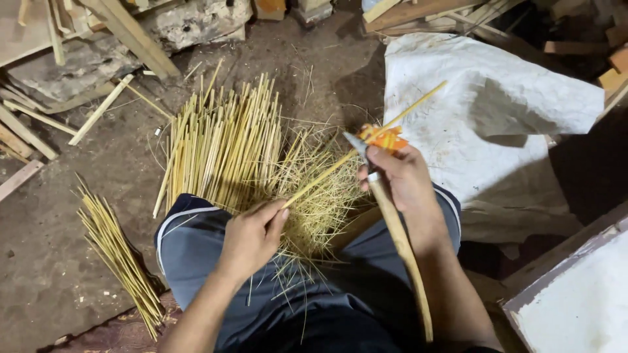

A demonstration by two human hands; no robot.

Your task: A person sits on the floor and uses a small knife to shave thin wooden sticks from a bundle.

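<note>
While the bamboo strip [366, 139] ran diagonally from the lap up toward the far right, the left hand [252, 236] pinched its near end between thumb and fingers, evidently to steady it against the blade. The strip appeared thin, straight and pale yellow. The right hand [400, 178] was closed around a long-handled knife [399, 242], its blade meeting the strip at mid-length. Curled shavings [320, 196] lay beneath, a spread of cut strips [226, 144] beyond, and a smaller bundle [121, 255] at near left.
</note>
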